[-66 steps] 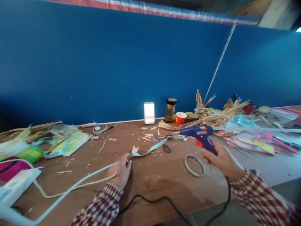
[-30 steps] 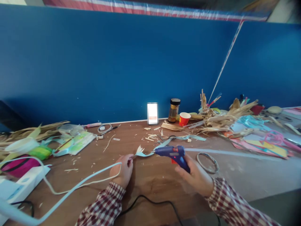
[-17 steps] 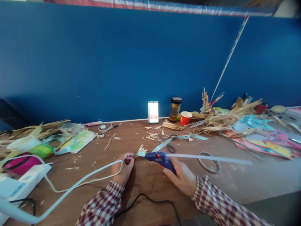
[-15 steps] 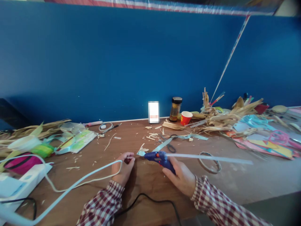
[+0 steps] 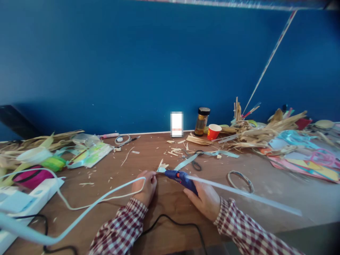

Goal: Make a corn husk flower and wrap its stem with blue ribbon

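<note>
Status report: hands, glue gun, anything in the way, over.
Right hand gripping glue gun; left hand pinching pale petalled piece; gun right by it, contact unclear; white cord crossing left hand in view.

The left grip (image 5: 145, 187) pinches a pale tufted piece (image 5: 162, 168) by its stem; the right grip (image 5: 207, 198) holds a blue glue gun (image 5: 183, 180), its tip close beside that piece. Beyond the right grip, a red cup (image 5: 214, 133) stands on the bench (image 5: 170, 205).
</note>
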Motion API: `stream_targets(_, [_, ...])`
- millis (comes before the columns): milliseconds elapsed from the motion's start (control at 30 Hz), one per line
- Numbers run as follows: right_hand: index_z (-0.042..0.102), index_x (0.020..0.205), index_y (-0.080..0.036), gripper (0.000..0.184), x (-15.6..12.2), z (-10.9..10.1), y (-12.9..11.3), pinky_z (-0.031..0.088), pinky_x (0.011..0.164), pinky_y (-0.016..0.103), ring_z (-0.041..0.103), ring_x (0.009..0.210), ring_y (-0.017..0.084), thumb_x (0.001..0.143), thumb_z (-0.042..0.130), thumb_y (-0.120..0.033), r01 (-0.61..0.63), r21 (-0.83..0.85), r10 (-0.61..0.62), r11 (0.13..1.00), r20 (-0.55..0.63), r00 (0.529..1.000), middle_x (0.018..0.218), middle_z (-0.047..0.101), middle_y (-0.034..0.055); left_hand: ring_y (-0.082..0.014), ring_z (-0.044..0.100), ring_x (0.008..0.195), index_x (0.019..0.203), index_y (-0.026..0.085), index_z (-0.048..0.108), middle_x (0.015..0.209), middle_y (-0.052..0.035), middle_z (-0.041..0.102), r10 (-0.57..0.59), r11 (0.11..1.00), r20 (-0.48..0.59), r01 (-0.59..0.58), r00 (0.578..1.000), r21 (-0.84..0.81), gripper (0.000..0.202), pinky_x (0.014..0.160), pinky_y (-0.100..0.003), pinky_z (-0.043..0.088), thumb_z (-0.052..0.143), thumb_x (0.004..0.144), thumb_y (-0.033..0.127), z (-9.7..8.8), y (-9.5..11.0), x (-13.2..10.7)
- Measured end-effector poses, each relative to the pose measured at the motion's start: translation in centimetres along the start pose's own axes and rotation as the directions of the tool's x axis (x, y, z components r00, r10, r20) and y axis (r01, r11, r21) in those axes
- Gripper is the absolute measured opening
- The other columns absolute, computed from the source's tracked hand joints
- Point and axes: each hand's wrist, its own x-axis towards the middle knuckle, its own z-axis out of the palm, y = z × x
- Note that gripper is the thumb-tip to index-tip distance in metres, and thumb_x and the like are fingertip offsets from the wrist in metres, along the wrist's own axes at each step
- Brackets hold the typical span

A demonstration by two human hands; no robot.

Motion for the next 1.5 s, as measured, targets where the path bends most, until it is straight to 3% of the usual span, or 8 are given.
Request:
stream_targets(200, [0.046, 0.111, -0.016, 0.033, -0.1, -0.4, 0.2, 0.047, 0.076, 0.035, 0.059, 0.091, 0.024, 0.087, 0.04, -0.037, -0.006, 0.011, 0.006, 1.0, 0.01, 1.0, 0.098, 0.061, 0.0116, -0.0192, 0.055, 0.075, 0.082, 0.019, 0.062, 0.077, -0.0061, 0.06, -0.023, 0.993, -0.059, 0.03, 0.998, 0.112, 0.021, 0.069, -0.028, 0.042, 0.043, 0.075, 0.016, -1.2, 0.5, -0.2])
stream_targets(400, [0.046, 0.112, -0.017, 0.034, 0.1, 0.2, 0.3, 0.046, 0.078, 0.036, 0.058, 0.094, 0.024, 0.086, 0.04, -0.038, -0.003, 0.015, 0.002, 1.0, 0.01, 1.0, 0.097, 0.062, 0.0113, -0.0184, 0.056, 0.076, 0.081, 0.019, 0.061, 0.078, -0.0057, 0.061, -0.02, 0.998, 0.03, 0.018, 0.999, 0.063, 0.02, 0.07, -0.027, 0.042, 0.043, 0.075, 0.014, -0.8, 0.3, -0.2])
stream_targets(733, [0.045, 0.113, -0.013, 0.039, 2.5, 0.4, -0.9, 0.045, 0.07, 0.033, 0.061, 0.083, 0.023, 0.087, 0.037, -0.042, -0.003, 0.032, 0.001, 0.999, 0.052, 0.999, 0.09, 0.064, 0.0112, -0.0182, 0.055, 0.069, 0.072, 0.017, 0.061, 0.069, -0.0056, 0.057, -0.033, 0.995, 0.035, 0.03, 0.999, 0.096, 0.022, 0.065, -0.027, 0.039, 0.04, 0.078, 0.02, -0.3, 0.1, 0.0])
stream_targets(933, [0.046, 0.116, -0.014, 0.041, 3.6, 0.6, -1.0, 0.043, 0.075, 0.032, 0.06, 0.088, 0.021, 0.088, 0.036, -0.043, 0.002, 0.085, -0.006, 0.996, 0.052, 0.999, 0.095, 0.064, 0.0108, -0.0189, 0.052, 0.069, 0.074, 0.016, 0.06, 0.071, -0.0062, 0.056, -0.01, 0.998, 0.066, 0.006, 0.998, 0.07, 0.021, 0.066, -0.028, 0.038, 0.039, 0.078, 0.019, -0.5, 0.1, -0.1])
stream_targets(1100, [0.058, 0.094, -0.016, 0.034, 4.4, 0.7, -1.0, 0.04, 0.063, 0.026, 0.057, 0.071, 0.016, 0.087, 0.037, -0.042, 0.013, 0.12, -0.022, 0.993, 0.07, 0.997, 0.08, 0.063, 0.0054, -0.0193, 0.053, 0.074, 0.079, 0.016, 0.059, 0.075, -0.0063, 0.057, 0.0, 1.0, 0.114, -0.001, 0.993, 0.016, 0.021, 0.069, -0.029, 0.039, 0.039, 0.08, 0.021, -1.4, 0.5, -0.2])
stream_targets(1300, [0.057, 0.078, -0.017, 0.033, 4.8, 0.9, -0.9, 0.037, 0.056, 0.024, 0.051, 0.061, 0.013, 0.086, 0.04, -0.043, 0.005, 0.215, -0.02, 0.977, 0.065, 0.998, 0.067, 0.057, 0.0013, -0.0193, 0.054, 0.075, 0.079, 0.017, 0.06, 0.076, -0.0067, 0.057, -0.021, 0.999, 0.147, 0.014, 0.989, 0.047, 0.022, 0.068, -0.028, 0.039, 0.039, 0.08, 0.023, -1.4, 0.5, -0.1])
stream_targets(1500, [0.049, 0.066, -0.017, 0.048, 4.6, 0.9, -0.7, 0.038, 0.05, 0.022, 0.048, 0.048, 0.01, 0.091, 0.021, -0.046, -0.149, 0.486, 0.09, 0.861, 0.142, 0.986, 0.056, 0.052, 0.0001, -0.0182, 0.054, 0.075, 0.083, 0.017, 0.06, 0.078, -0.0066, 0.059, -0.033, 0.999, 0.086, 0.03, 0.996, 0.032, 0.02, 0.069, -0.027, 0.04, 0.041, 0.078, 0.02, -1.1, 0.4, -0.3])
